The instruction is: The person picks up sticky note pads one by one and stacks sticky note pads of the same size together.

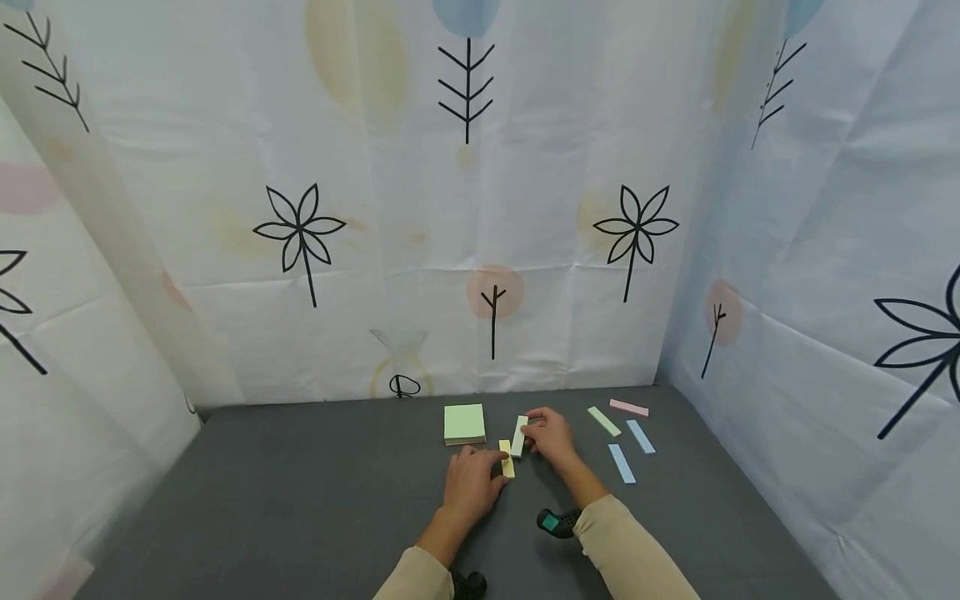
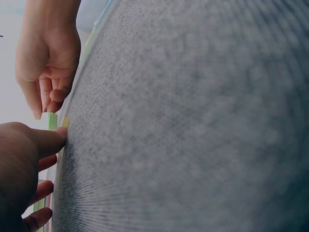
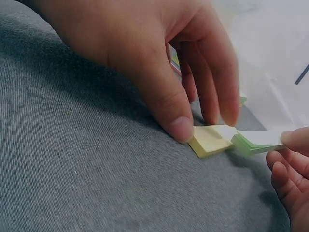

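Note:
My left hand [image 1: 469,485] rests low on the table and holds a narrow yellow sticky-note pad [image 1: 508,468] by its ends, between thumb and fingers. Just beyond it, my right hand [image 1: 552,437] pinches a narrow light-green sticky-note pad [image 1: 518,442] at its right side. In the right wrist view the green pad [image 3: 251,146] is tilted, its sheets slightly fanned, and its near end meets the corner of the yellow pad [image 3: 208,142], which lies close on the cloth. The left wrist view shows both hands from the side, the pads edge-on.
A square stack of sticky notes [image 1: 464,423], green on top, sits left of the hands. To the right lie narrow strips: a green strip [image 1: 603,421], a pink strip [image 1: 628,407] and two blue strips [image 1: 622,464]. Patterned white curtains [image 1: 375,292] enclose the grey table [image 1: 315,500].

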`<state>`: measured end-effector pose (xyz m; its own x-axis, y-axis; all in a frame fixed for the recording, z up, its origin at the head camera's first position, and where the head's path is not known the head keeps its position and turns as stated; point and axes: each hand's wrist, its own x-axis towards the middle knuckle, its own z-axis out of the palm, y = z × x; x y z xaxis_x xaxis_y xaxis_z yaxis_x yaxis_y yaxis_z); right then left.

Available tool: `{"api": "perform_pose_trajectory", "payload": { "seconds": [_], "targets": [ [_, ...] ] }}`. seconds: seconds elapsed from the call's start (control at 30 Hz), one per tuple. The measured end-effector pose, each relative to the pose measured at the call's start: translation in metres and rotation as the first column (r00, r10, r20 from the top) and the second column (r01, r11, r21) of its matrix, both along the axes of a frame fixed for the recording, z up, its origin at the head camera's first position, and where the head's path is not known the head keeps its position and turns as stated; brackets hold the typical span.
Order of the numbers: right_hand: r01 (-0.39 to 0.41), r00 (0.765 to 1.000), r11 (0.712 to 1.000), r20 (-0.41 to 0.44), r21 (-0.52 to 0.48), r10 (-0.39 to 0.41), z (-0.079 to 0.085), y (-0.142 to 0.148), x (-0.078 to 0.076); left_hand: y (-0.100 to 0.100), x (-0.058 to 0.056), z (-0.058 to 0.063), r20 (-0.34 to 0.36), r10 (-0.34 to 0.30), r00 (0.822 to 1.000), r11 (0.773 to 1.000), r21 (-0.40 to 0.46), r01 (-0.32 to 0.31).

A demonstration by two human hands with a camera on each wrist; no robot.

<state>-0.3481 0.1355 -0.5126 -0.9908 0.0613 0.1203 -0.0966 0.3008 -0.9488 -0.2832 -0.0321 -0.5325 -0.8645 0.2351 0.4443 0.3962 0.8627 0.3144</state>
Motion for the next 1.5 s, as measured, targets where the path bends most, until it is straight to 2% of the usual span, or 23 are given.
{"api": "perform_pose_trajectory", "payload": {
  "seconds": [0.13,0.23,0.4,0.53,0.8,1.17,1.5],
  "targets": [
    [-0.018,1.000,1.000,0.005,-0.019,0.018,-0.001,-0.005,0.001,0.000,0.000,0.000,-0.007,0.000,1.000,1.000,0.000,0.000],
    [-0.027,1.000,1.000,0.004,0.004,0.027,-0.002,-0.008,0.001,0.000,0.001,0.000,-0.004,0.003,1.000,1.000,-0.005,-0.003],
    [-0.053,0.998,0.989,-0.029,0.139,0.058,-0.005,-0.010,0.000,0.001,0.001,0.001,-0.008,-0.002,1.000,1.000,-0.006,0.002],
    [-0.072,0.994,0.964,-0.059,0.256,0.090,-0.004,-0.010,-0.001,0.001,0.001,0.003,-0.005,-0.010,1.000,1.000,0.004,0.010],
    [-0.139,0.987,0.922,-0.020,0.363,0.156,0.002,-0.009,0.001,0.001,0.001,0.003,-0.002,-0.016,1.000,1.000,0.011,0.016],
    [-0.190,0.971,0.871,-0.042,0.453,0.234,0.005,-0.009,0.002,0.000,0.001,0.000,-0.010,-0.012,1.000,1.000,0.013,0.012],
    [-0.210,0.965,0.858,-0.042,0.469,0.259,0.003,-0.008,0.003,0.000,0.000,-0.002,-0.004,-0.012,1.000,1.000,0.003,0.012]
  ]
}}
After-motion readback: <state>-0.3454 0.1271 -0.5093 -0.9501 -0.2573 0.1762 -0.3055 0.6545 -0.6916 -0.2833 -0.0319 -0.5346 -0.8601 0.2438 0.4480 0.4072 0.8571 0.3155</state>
